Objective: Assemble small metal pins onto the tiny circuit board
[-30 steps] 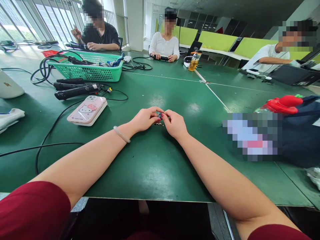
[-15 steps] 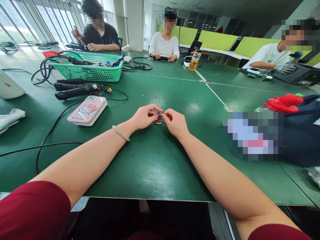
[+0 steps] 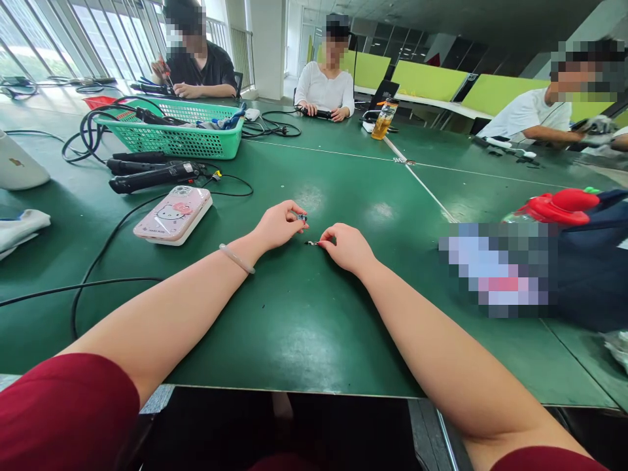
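My left hand [image 3: 280, 224] pinches a small bluish-silver piece [image 3: 302, 218] between thumb and fingertips, just above the green table. It is too small for me to tell its kind. To its right, my right hand [image 3: 347, 247] is closed in a pinch low at the tabletop. Its fingertips touch the end of a small shiny metal piece [image 3: 311, 243], partly hidden by them. The two hands are apart, with a short gap between them.
A pink phone-shaped case [image 3: 173, 214] and black hair straighteners [image 3: 152, 175] lie left, before a green basket [image 3: 223, 144] of cords and tools. A bottle [image 3: 384, 121] stands farther back. A dark bag [image 3: 593, 268] lies right. Several people sit around the table [image 3: 294, 314].
My hands have separated. The left moved slightly left with the bluish-silver piece; the right let go of it and lowered to the shiny piece on the table.
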The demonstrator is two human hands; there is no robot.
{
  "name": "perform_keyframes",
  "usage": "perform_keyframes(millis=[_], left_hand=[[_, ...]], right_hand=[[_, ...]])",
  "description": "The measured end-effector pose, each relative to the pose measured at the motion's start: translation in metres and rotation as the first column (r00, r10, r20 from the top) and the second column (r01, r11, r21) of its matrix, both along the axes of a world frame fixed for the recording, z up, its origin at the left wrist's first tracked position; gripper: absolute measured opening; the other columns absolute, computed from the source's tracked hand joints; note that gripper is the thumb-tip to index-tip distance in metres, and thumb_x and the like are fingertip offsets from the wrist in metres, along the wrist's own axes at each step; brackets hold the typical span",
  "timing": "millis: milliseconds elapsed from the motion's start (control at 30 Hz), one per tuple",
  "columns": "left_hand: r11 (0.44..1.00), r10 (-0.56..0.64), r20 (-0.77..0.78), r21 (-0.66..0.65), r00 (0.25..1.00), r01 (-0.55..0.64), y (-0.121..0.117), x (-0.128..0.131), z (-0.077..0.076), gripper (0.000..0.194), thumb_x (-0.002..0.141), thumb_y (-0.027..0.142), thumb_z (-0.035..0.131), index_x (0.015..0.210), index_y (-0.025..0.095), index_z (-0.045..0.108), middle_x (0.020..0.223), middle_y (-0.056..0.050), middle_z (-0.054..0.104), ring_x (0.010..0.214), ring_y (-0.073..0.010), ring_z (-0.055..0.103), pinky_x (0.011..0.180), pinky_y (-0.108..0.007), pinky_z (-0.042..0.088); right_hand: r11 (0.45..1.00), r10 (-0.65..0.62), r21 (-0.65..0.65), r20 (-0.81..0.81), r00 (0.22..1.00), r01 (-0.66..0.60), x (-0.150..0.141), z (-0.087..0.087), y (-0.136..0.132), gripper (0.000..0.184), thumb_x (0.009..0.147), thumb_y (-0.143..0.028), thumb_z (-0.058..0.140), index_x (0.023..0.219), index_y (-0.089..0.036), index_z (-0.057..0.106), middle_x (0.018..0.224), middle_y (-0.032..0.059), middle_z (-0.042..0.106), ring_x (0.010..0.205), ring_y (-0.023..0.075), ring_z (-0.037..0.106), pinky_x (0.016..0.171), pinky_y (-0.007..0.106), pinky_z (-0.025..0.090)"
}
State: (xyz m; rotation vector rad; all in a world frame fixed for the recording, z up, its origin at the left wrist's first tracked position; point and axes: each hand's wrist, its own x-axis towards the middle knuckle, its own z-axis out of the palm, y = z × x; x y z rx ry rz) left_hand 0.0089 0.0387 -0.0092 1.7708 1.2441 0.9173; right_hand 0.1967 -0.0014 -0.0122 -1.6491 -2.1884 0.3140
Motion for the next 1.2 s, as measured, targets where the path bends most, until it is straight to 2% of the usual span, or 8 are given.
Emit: perform_keyframes(millis=[200,433,567,733,1000,1100,1200], left_hand=[[1.0,0.019,-0.049,0.022,0.999,-0.018,0.0043,-0.0025,-0.0056,0.022,0.071,0.022,0.065,0.092,0.018,0.058,0.08,-0.003,0.071,0.082,-0.0165,0.067,0.078,-0.03,0.049],[0.998,-0.063,-0.032,-0.025,0.997,0.062,0.0,-0.0022,-0.0029,0.036,0.075,0.02,0.061,0.111,0.021,0.06,0.066,0.002,0.065,0.078,-0.015,0.066,0.075,-0.026,0.047],[0.997,-0.067,-0.123,0.031,0.99,0.072,-0.0005,-0.0026,-0.0009,0.03,0.076,0.031,0.061,0.104,0.02,0.067,0.061,0.002,0.062,0.069,-0.014,0.062,0.07,-0.026,0.046],[0.998,-0.05,-0.151,0.019,0.987,0.054,0.002,-0.0031,-0.0025,0.033,0.076,0.037,0.062,0.104,0.021,0.065,0.065,0.0,0.067,0.064,-0.0139,0.06,0.06,-0.025,0.045],[0.999,-0.037,-0.14,0.01,0.989,0.039,0.0,-0.0027,0.0001,0.026,0.075,0.032,0.064,0.098,0.02,0.063,0.069,0.0,0.069,0.07,-0.0147,0.064,0.073,-0.028,0.048],[0.999,-0.041,-0.131,-0.004,0.99,0.04,-0.0009,-0.0021,0.0014,0.024,0.076,0.03,0.064,0.098,0.02,0.063,0.069,0.001,0.069,0.069,-0.014,0.064,0.074,-0.028,0.047],[0.999,-0.042,-0.141,-0.001,0.989,0.042,-0.0005,-0.002,0.0016,0.024,0.076,0.031,0.064,0.098,0.02,0.063,0.068,0.001,0.068,0.067,-0.0133,0.062,0.071,-0.027,0.045]], right_hand=[[1.0,0.01,0.028,-0.009,1.0,-0.01,0.0016,0.0008,-0.0013,0.016,0.086,-0.021,0.056,0.078,-0.019,0.069,0.086,0.004,0.062,0.08,0.0148,0.055,0.071,0.027,0.039],[1.0,0.006,0.009,-0.021,1.0,-0.006,0.0033,0.0014,-0.0011,0.02,0.088,-0.022,0.053,0.079,-0.019,0.07,0.089,0.0035,0.064,0.082,0.015,0.056,0.074,0.028,0.04],[0.999,0.015,-0.035,-0.039,0.999,-0.016,0.002,0.0025,-0.0025,0.008,0.082,-0.027,0.064,0.082,-0.021,0.07,0.09,0.0021,0.063,0.082,0.0146,0.055,0.073,0.027,0.04],[0.999,0.011,-0.034,-0.013,1.0,-0.011,0.0009,0.0016,-0.0026,0.01,0.084,-0.027,0.062,0.078,-0.021,0.068,0.086,0.0018,0.062,0.078,0.0142,0.053,0.07,0.027,0.038],[1.0,0.01,0.005,-0.039,0.999,-0.009,0.0034,-0.0008,0.0006,0.014,0.086,-0.022,0.057,0.076,-0.019,0.066,0.086,0.0031,0.063,0.08,0.0143,0.054,0.072,0.027,0.039],[0.999,0.019,0.035,-0.074,0.997,-0.016,0.0047,-0.0015,0.0012,0.016,0.087,-0.018,0.054,0.077,-0.018,0.066,0.087,0.0032,0.063,0.081,0.0138,0.055,0.074,0.026,0.039],[1.0,0.017,0.011,-0.09,0.996,-0.016,0.0051,-0.0003,0.0,0.011,0.085,-0.017,0.057,0.08,-0.019,0.067,0.088,0.0019,0.063,0.078,0.0127,0.055,0.072,0.026,0.039]])
